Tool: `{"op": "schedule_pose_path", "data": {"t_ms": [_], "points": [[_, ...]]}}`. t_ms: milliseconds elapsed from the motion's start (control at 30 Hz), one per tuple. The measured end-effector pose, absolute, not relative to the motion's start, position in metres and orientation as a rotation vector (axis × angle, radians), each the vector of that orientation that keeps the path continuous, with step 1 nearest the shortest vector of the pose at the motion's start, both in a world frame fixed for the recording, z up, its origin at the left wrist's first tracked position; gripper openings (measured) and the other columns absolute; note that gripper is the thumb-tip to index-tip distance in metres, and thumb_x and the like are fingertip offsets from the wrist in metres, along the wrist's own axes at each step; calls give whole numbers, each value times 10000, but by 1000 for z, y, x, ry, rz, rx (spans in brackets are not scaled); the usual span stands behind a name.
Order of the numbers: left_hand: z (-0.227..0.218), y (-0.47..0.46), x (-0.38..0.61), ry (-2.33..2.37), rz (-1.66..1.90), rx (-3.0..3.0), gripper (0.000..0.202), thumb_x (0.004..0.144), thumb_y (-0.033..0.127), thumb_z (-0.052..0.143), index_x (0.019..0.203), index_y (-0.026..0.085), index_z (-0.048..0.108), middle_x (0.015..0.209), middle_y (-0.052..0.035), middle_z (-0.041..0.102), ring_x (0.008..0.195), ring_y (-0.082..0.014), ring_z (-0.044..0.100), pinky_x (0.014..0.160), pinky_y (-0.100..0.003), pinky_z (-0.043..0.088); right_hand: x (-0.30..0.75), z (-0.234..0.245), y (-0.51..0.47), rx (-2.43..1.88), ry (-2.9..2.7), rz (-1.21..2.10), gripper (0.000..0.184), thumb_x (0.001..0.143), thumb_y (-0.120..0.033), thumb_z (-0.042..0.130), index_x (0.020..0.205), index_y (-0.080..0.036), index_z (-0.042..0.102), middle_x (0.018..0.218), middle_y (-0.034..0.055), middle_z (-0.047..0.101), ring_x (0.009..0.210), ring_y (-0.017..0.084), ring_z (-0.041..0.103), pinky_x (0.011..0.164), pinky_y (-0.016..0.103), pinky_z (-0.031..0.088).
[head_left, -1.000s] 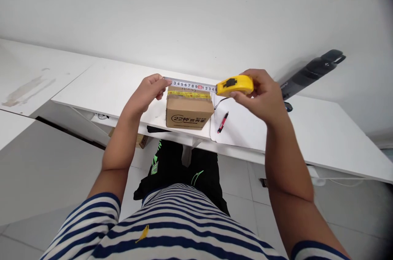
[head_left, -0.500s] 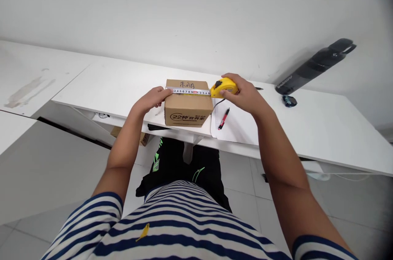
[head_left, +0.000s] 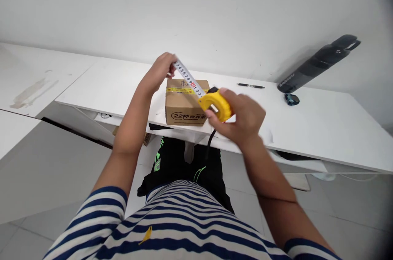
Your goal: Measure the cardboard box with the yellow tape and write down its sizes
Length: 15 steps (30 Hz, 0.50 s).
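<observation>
tape measure (head_left: 216, 104) drawn out over the box (head_left: 184, 106)

our right hand (head_left: 242, 118) is clenched round the yellow case, wrist bent inward. our left hand (head_left: 161, 69), arm stretched forward, pinches the blade (head_left: 188, 78) at its tip. the blade slants above the cardboard box on the worktop (head_left: 307, 120), apparently clear of it. we judge the case hard and light, and the blade springy and sharp-edged, so both are best held at case and tip.

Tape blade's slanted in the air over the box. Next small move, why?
Probably lower both hands until the white tape blade lies flat along an edge of the brown cardboard box. The left hand pinches the blade's end above the box's far side, the right hand holds the yellow plastic tape-measure case, so the blade hangs tilted, off the box.
</observation>
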State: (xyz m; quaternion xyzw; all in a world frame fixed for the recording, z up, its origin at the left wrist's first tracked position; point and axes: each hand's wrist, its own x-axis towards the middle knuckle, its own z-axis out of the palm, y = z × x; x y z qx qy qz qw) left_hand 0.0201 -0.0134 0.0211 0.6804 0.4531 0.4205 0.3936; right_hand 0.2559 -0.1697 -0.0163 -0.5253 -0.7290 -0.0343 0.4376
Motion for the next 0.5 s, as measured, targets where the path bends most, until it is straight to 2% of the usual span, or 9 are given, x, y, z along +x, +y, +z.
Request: {"op": "schedule_pose_path", "data": {"t_ms": [100, 200, 300, 367, 500], "points": [[28, 16, 46, 1174, 792, 2062, 198, 925, 336, 454, 788, 205, 510, 906, -77, 593, 859, -192, 591, 831, -341, 488, 213, -31, -197, -1393, -1687, -125, 519, 853, -639, 640, 1239, -299, 705, 841, 98, 767, 744, 306, 724, 685, 488, 590], [20, 27, 58, 1362, 473, 2398, 215, 903, 363, 485, 797, 191, 559, 1008, -131, 654, 977, -268, 603, 932, -418, 461, 188, -46, -198, -1446, -1636, -113, 474, 879, -645, 598, 1178, -304, 733, 796, 93, 777, 730, 316, 743, 653, 483, 591], [9, 20, 55, 1375, 242, 2440, 273, 925, 417, 445, 891, 199, 605, 1072, -126, 696, 965, -274, 626, 889, -413, 471, 180, -52, -185, -1504, -1642, -16, 517, 891, -665, 562, 1182, -275, 736, 889, 125, 800, 779, 337, 765, 668, 486, 596], [5, 12, 52, 1323, 218, 2441, 318, 947, 442, 409, 945, 207, 623, 1083, -110, 712, 939, -262, 634, 847, -393, 474, 180, -53, -177, -1496, -1647, 12, 534, 871, -685, 587, 1183, -277, 730, 936, 124, 807, 790, 328, 771, 664, 462, 595], [1, 2, 51, 1329, 277, 2536, 375, 973, 432, 368, 995, 182, 646, 1124, -133, 715, 959, -269, 628, 832, -388, 461, 177, -54, -174, -1447, -1625, -14, 604, 805, -742, 653, 1192, -281, 705, 866, 91, 806, 709, 294, 759, 599, 401, 570]]}}
